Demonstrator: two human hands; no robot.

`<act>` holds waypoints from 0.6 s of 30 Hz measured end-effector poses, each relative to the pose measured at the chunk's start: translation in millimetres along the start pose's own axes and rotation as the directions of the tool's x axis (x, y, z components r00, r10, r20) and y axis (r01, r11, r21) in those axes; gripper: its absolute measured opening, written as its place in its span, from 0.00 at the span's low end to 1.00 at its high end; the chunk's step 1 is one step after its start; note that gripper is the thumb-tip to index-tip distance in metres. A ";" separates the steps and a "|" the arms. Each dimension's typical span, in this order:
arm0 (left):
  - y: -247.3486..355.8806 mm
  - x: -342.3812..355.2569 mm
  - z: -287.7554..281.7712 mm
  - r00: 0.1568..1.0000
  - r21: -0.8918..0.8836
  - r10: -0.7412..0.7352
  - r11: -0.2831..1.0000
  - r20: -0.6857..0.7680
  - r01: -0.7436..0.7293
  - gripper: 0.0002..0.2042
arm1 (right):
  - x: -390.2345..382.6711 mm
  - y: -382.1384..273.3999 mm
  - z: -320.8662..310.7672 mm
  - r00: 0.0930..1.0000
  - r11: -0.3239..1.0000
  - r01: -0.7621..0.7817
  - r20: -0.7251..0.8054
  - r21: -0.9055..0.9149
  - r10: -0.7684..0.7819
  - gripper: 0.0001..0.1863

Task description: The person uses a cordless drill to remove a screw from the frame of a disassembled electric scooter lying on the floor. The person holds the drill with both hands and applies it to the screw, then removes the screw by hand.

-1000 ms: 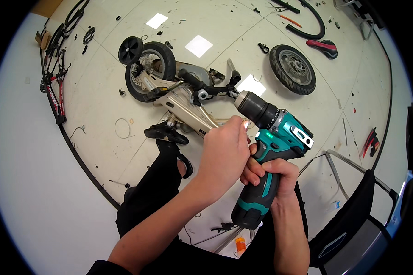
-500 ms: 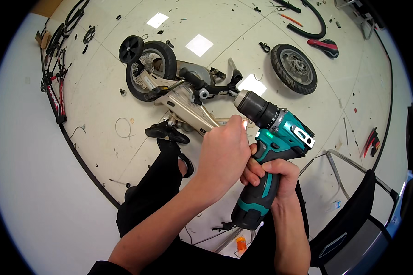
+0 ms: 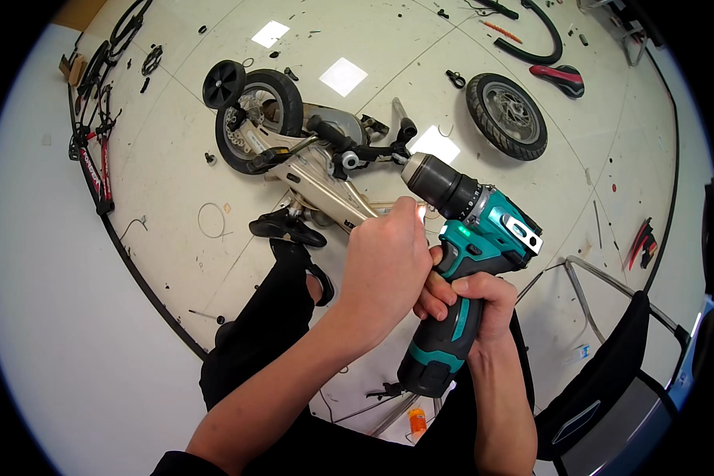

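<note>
My right hand (image 3: 490, 309) grips the grey-and-teal cordless drill (image 3: 456, 321) by its handle. The thumb lies across the near side and the fingers come round the front. The chuck (image 3: 430, 179) points up and left, and a small green light glows on the body. My left hand (image 3: 389, 258) is closed right in front of the trigger area, against the right hand's fingers. Its fingertips are mostly hidden, so what they hold cannot be made out. A bright light falls by its knuckles. Beyond the hands, a beige small-wheeled bike frame (image 3: 319, 187) lies on the floor.
A loose wheel (image 3: 506, 117) lies ahead right, near a red-and-black saddle (image 3: 559, 79) and a curved black tyre (image 3: 549, 49). A red bike frame (image 3: 95, 170) leans at the left wall. A black chair (image 3: 603, 373) stands close at right. Small parts dot the tiled floor.
The view shifts very slightly. Both hands and the drill keep the same pose, with nothing let go or taken hold of.
</note>
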State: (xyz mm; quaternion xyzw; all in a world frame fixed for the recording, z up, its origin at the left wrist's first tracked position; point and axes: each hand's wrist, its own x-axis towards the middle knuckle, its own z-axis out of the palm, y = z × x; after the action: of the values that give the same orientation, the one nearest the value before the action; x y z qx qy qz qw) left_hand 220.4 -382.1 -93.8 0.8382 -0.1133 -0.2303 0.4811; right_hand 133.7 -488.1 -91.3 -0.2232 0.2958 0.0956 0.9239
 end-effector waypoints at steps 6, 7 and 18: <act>-1.3 0.1 -0.2 1.000 0.012 0.014 1.000 -0.009 -0.014 0.11 | 2.1 1.5 -6.3 0.999 0.996 -0.002 0.045 0.084 -0.002 0.19; -2.0 1.0 -0.3 1.000 0.014 0.006 1.000 -0.008 -0.006 0.11 | 2.3 1.8 -6.6 0.999 0.996 -0.002 0.051 0.089 -0.002 0.19; -0.3 0.5 -1.3 0.999 0.028 -0.040 0.999 -0.008 0.040 0.11 | 3.3 2.1 -5.8 0.998 0.996 0.000 0.062 0.087 -0.006 0.19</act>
State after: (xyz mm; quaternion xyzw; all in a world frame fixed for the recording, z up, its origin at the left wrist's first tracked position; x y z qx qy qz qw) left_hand 221.5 -381.2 -93.6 0.8478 -0.0979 -0.2353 0.4651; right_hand 132.8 -488.8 -98.2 -0.1804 0.2706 0.0882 0.9415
